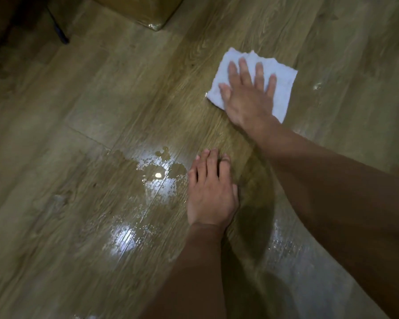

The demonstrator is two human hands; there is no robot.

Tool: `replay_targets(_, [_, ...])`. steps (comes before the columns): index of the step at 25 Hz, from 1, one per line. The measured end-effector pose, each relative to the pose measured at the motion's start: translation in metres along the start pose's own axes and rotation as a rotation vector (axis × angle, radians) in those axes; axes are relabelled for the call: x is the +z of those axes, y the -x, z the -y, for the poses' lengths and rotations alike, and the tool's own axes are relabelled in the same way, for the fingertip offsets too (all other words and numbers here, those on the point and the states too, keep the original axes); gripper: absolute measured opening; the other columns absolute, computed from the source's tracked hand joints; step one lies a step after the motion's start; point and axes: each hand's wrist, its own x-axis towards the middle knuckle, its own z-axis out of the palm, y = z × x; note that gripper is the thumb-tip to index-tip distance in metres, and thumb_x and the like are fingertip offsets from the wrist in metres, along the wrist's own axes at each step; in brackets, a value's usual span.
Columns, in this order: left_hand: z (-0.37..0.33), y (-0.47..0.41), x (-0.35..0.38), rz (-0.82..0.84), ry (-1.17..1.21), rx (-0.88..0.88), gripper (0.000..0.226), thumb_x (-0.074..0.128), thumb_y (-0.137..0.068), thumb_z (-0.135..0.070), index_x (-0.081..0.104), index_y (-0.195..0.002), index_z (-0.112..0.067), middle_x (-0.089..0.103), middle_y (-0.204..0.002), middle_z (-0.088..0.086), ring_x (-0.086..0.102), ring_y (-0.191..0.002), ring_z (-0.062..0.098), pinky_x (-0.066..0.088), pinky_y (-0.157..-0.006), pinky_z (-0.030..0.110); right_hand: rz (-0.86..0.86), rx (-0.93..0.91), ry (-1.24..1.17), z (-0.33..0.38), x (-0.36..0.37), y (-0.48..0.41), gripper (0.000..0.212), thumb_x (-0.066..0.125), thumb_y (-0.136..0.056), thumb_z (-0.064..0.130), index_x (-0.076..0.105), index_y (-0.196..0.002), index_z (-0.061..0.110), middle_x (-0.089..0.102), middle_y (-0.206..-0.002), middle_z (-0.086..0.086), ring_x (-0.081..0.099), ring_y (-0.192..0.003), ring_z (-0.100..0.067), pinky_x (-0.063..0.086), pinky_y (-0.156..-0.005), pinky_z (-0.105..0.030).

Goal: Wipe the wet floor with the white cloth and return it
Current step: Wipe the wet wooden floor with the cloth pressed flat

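A folded white cloth (283,86) lies flat on the wood-look floor at the upper right. My right hand (247,95) presses down on it with fingers spread. My left hand (210,192) rests palm-down on the floor lower in the middle, holding nothing, fingers close together. A puddle of water (154,176) with scattered droplets glistens just left of my left hand. More wet sheen (283,247) shows below my right forearm.
A brown cardboard box (148,12) wrapped in shiny tape stands at the top centre. A dark thin furniture leg (60,33) and a shadowed area sit at the top left. A small wet spot (317,86) glints right of the cloth.
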Motion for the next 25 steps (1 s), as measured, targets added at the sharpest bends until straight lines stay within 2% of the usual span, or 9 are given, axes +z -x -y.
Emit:
replay_targets(1, [0.001,0.0,0.0,-0.001,0.003,0.002,0.047,0.038,-0.084,-0.028,0.053,-0.125,-0.013,0.047,-0.14,0.012,0.04,-0.134,0.032,0.032,-0.111,0.047,0.021,-0.001,-0.022,0.022,0.002,-0.007,0.058,0.011,-0.1,0.05,0.001,-0.154,0.03,-0.005,-0.163,0.008,-0.009,-0.149,-0.028,-0.009,-0.115,-0.054])
replay_targets(3, [0.002,0.002,0.0,-0.001,0.021,-0.007,0.046,0.039,-0.083,-0.029,0.054,-0.123,-0.013,0.047,-0.141,0.011,0.038,-0.135,0.031,0.031,-0.112,0.046,0.049,-0.195,0.039,0.036,0.004,0.005,0.058,0.013,-0.1,0.05,0.004,-0.154,0.031,-0.002,-0.163,0.009,-0.006,-0.149,-0.026,-0.007,-0.116,-0.052])
replay_targets(6, [0.0,0.002,0.001,-0.027,0.029,-0.008,0.048,0.04,-0.082,-0.029,0.055,-0.124,-0.013,0.048,-0.141,0.012,0.039,-0.136,0.029,0.029,-0.113,0.045,0.025,-0.484,0.134,-0.021,0.001,0.056,0.059,0.014,-0.096,0.058,0.017,-0.151,0.038,0.015,-0.16,0.013,0.012,-0.149,-0.018,0.007,-0.117,-0.045])
replay_targets(9, [0.002,0.003,0.004,-0.065,0.03,0.007,0.05,0.038,-0.083,-0.03,0.053,-0.127,-0.013,0.049,-0.141,0.011,0.039,-0.137,0.028,0.026,-0.115,0.044,-0.031,-0.33,0.172,-0.069,-0.009,0.064,0.063,0.01,-0.093,0.064,0.021,-0.15,0.039,0.022,-0.159,0.011,0.02,-0.147,-0.018,0.016,-0.112,-0.046])
replay_targets(13, [0.002,0.005,0.006,-0.104,0.08,0.005,0.048,0.039,-0.081,-0.033,0.057,-0.121,-0.013,0.051,-0.139,0.01,0.042,-0.134,0.026,0.028,-0.113,0.042,0.022,0.015,0.004,0.006,0.005,0.004,0.06,0.01,-0.097,0.056,0.004,-0.153,0.034,-0.003,-0.162,0.008,-0.006,-0.149,-0.027,-0.002,-0.116,-0.055])
replay_targets(17, [0.006,0.004,-0.005,-0.08,0.161,0.002,0.046,0.046,-0.08,-0.032,0.057,-0.121,-0.013,0.053,-0.134,0.007,0.04,-0.133,0.025,0.026,-0.112,0.038,0.086,-0.25,0.02,0.069,0.016,0.014,0.058,0.011,-0.097,0.056,0.004,-0.151,0.039,-0.005,-0.162,0.013,-0.006,-0.149,-0.022,0.0,-0.115,-0.05])
replay_targets(20, [0.034,0.005,-0.024,0.15,0.179,0.279,0.053,0.051,-0.084,-0.032,0.049,-0.135,-0.018,0.042,-0.146,0.002,0.027,-0.141,0.024,0.018,-0.115,0.039,-0.007,-0.427,0.111,0.032,0.011,0.067,0.062,0.01,-0.093,0.063,0.017,-0.15,0.042,0.012,-0.161,0.015,0.011,-0.148,-0.016,0.016,-0.112,-0.044])
replay_targets(22, [0.083,0.006,-0.043,0.164,0.075,0.456,0.051,0.052,-0.082,-0.03,0.055,-0.131,-0.017,0.044,-0.146,0.006,0.034,-0.139,0.026,0.023,-0.116,0.042,-0.03,-0.464,0.21,0.007,0.001,0.081,0.068,0.006,-0.089,0.067,0.021,-0.15,0.042,0.02,-0.159,0.014,0.019,-0.147,-0.016,0.023,-0.109,-0.045])
replay_targets(25, [0.167,0.009,-0.052,-0.033,-0.015,0.236,0.051,0.045,-0.087,-0.037,0.054,-0.131,-0.015,0.048,-0.139,0.011,0.042,-0.13,0.032,0.02,-0.117,0.05,-0.005,-0.286,0.168,0.023,0.006,0.054,0.063,0.008,-0.092,0.066,0.012,-0.151,0.042,0.008,-0.161,0.013,0.007,-0.149,-0.018,0.009,-0.112,-0.058])
